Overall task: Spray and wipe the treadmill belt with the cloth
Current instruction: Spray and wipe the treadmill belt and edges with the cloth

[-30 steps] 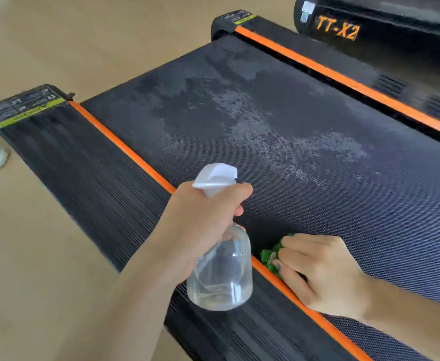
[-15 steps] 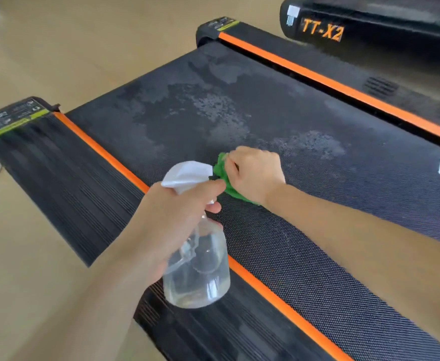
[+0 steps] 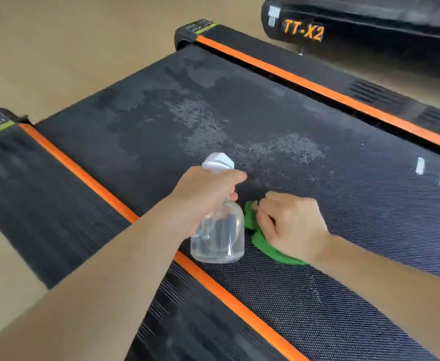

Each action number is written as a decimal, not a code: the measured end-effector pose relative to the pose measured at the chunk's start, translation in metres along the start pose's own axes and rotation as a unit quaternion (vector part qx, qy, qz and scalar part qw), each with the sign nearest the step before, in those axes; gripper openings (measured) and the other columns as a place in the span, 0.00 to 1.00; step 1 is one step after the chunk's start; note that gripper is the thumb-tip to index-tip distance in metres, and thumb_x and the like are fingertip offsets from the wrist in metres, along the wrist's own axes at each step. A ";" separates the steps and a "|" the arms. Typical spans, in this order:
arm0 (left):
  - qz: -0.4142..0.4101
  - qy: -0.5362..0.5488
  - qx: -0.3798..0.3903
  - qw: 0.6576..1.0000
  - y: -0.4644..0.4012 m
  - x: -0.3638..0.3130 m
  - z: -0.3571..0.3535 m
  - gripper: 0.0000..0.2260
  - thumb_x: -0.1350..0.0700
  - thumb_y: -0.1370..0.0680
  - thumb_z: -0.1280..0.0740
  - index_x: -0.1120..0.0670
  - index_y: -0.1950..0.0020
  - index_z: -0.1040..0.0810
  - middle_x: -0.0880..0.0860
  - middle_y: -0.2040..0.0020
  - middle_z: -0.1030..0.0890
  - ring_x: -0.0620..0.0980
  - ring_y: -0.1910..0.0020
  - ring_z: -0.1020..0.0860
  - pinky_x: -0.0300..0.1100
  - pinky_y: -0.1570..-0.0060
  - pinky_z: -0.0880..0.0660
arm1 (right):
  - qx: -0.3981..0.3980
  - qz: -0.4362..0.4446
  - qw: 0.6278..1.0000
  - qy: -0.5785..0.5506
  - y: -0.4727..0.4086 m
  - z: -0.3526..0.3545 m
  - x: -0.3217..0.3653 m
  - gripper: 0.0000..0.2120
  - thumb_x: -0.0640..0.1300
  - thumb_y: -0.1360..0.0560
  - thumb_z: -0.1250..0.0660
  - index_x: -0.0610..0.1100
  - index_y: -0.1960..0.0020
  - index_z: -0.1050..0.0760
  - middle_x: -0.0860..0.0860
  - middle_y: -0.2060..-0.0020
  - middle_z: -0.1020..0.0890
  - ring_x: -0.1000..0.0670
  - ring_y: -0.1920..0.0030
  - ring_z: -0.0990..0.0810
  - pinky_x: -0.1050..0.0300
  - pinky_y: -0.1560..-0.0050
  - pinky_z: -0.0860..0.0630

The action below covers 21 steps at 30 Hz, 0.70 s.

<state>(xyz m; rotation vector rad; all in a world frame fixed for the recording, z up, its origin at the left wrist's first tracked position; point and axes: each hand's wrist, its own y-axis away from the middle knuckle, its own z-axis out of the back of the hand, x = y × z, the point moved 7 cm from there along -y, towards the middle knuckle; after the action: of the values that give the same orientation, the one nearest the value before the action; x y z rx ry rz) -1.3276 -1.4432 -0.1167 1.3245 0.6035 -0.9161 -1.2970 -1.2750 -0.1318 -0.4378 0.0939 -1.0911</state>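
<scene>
The step in hand looks like the wiping; the right hand (image 3: 290, 225) lies on the green cloth (image 3: 268, 246), fingers curled over its bunched edge, and presses it flat on the treadmill belt (image 3: 266, 100), near the orange strip (image 3: 104, 188) on the left side; the left hand (image 3: 204, 195) grips the neck of the clear spray bottle (image 3: 217, 238), one finger over the white nozzle (image 3: 217, 162), and holds it in the air just beside the cloth, over the belt's left edge; pale wet patches (image 3: 286, 149) of spray lie on the belt beyond both hands, not yet wiped; I judge the next move calls for the cloth to travel forward through these patches with steady pressure, while the bottle keeps out of its way; the far right part of the belt may need more spray after.
</scene>
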 end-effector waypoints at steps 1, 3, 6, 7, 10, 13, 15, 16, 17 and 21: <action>-0.002 0.002 -0.012 1.000 0.000 0.000 0.005 0.10 0.47 0.24 0.23 0.54 0.56 0.16 0.53 0.58 0.10 0.50 0.59 0.12 0.41 0.57 0.15 | -0.003 -0.037 0.999 0.011 -0.025 -0.007 -0.015 0.15 0.46 0.23 0.39 0.50 0.67 0.37 0.54 0.70 0.30 0.45 0.71 0.26 0.56 0.72 0.36; -0.002 0.017 -0.038 0.999 0.001 0.000 0.015 0.11 0.48 0.24 0.23 0.54 0.59 0.17 0.53 0.62 0.12 0.52 0.56 0.10 0.50 0.47 0.14 | -0.002 -0.106 0.994 0.039 -0.079 -0.024 -0.042 0.17 0.47 0.22 0.40 0.49 0.68 0.39 0.54 0.69 0.31 0.44 0.69 0.26 0.57 0.68 0.39; -0.006 0.020 -0.044 0.999 0.004 0.004 0.034 0.12 0.47 0.28 0.21 0.54 0.62 0.17 0.53 0.59 0.10 0.49 0.62 0.12 0.46 0.55 0.17 | 0.034 -0.197 0.978 0.064 -0.144 -0.050 -0.068 0.17 0.48 0.19 0.47 0.48 0.65 0.30 0.51 0.63 0.25 0.42 0.64 0.24 0.54 0.62 0.33; -0.003 0.023 -0.048 0.999 0.007 0.006 0.041 0.13 0.46 0.29 0.21 0.53 0.63 0.17 0.53 0.59 0.10 0.54 0.58 0.12 0.48 0.53 0.16 | 0.055 -0.217 0.972 0.072 -0.156 -0.055 -0.070 0.17 0.48 0.20 0.48 0.47 0.62 0.27 0.49 0.61 0.23 0.41 0.63 0.23 0.53 0.61 0.32; 0.001 0.050 -0.067 0.996 0.017 0.010 0.057 0.13 0.45 0.32 0.20 0.54 0.63 0.16 0.53 0.60 0.10 0.65 0.50 0.12 0.61 0.43 0.16 | 0.070 -0.213 0.973 0.063 -0.153 -0.051 -0.052 0.15 0.47 0.21 0.47 0.47 0.64 0.29 0.49 0.61 0.23 0.40 0.62 0.22 0.53 0.62 0.33; -0.005 0.076 -0.084 0.993 0.018 0.011 0.061 0.10 0.50 0.26 0.21 0.56 0.58 0.16 0.54 0.62 0.10 0.62 0.64 0.12 0.61 0.44 0.16 | 0.056 -0.110 0.992 0.015 -0.078 -0.030 -0.001 0.14 0.48 0.22 0.42 0.48 0.66 0.34 0.52 0.65 0.25 0.44 0.66 0.23 0.55 0.68 0.34; -0.005 0.094 -0.083 0.992 0.016 0.013 0.055 0.09 0.52 0.24 0.22 0.57 0.56 0.16 0.54 0.63 0.11 0.57 0.71 0.15 0.55 0.50 0.15 | 0.068 -0.026 0.996 -0.050 -0.009 -0.005 0.038 0.14 0.49 0.23 0.39 0.49 0.66 0.33 0.54 0.67 0.28 0.50 0.68 0.26 0.57 0.72 0.35; -0.006 0.097 -0.077 0.992 0.014 0.013 0.052 0.09 0.52 0.24 0.22 0.57 0.57 0.16 0.55 0.61 0.10 0.56 0.71 0.15 0.53 0.52 0.15 | 0.072 0.012 0.995 -0.074 0.018 0.006 0.050 0.14 0.48 0.22 0.38 0.50 0.66 0.33 0.55 0.68 0.30 0.51 0.69 0.30 0.57 0.72 0.36; -0.007 0.100 -0.070 0.992 0.013 0.015 0.048 0.09 0.52 0.24 0.22 0.56 0.58 0.16 0.55 0.59 0.10 0.56 0.68 0.14 0.53 0.52 0.15 | 0.070 0.045 0.992 -0.090 0.035 0.013 0.054 0.14 0.46 0.22 0.37 0.49 0.66 0.33 0.55 0.68 0.32 0.52 0.69 0.32 0.58 0.72 0.38; -0.023 0.100 -0.045 0.994 0.007 0.014 0.038 0.09 0.51 0.24 0.23 0.55 0.58 0.17 0.52 0.59 0.10 0.58 0.65 0.13 0.59 0.43 0.16 | 0.076 0.157 0.982 -0.074 0.009 0.000 0.047 0.12 0.44 0.22 0.39 0.49 0.65 0.33 0.53 0.67 0.30 0.49 0.69 0.30 0.54 0.72 0.34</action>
<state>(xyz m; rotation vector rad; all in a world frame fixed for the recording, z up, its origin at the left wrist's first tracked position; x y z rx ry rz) -1.3190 -1.4830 -0.1175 1.3339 0.8243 -0.7891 -1.2674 -1.3127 -0.1284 -0.3510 -0.0507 -0.7468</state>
